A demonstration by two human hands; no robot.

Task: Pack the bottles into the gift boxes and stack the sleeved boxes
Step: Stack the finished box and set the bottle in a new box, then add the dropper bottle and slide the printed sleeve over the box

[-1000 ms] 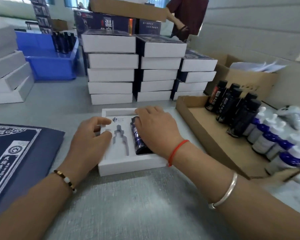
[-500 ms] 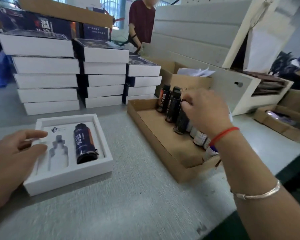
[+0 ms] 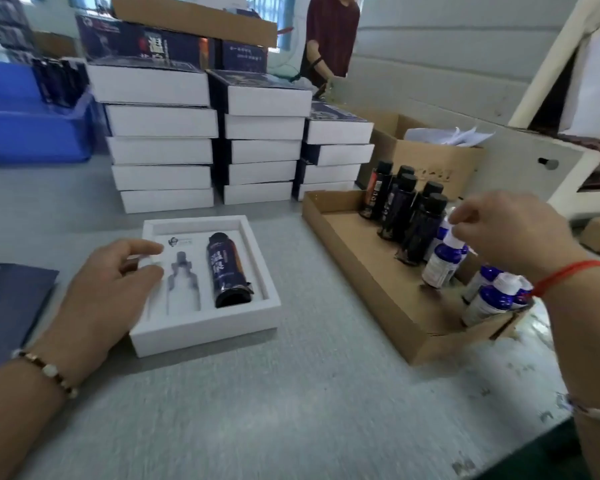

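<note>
Item: white bottle [image 3: 442, 263], blue label, white cap. Loc: in cardboard tray [image 3: 361, 268], rt of gift box [image 3: 205, 323] on desk. Looks light, smooth plastic, likely slippery; hold at cap/neck. Right hand [image 3: 510, 233] grip pinching its cap, bottle tilted. Left hand [image 3: 108, 292] grip spread, resting on box's lt edge. Dark bottle [image 3: 227, 268] lies in box's rt slot; lt slot [image 3: 184, 287] vacant.

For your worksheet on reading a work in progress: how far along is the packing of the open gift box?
Done: the dark bottle lies in the open gift box. In hand: the right hand lifts a white bottle from the cardboard tray. Left: fill the empty slot, sleeve, stack.
</note>
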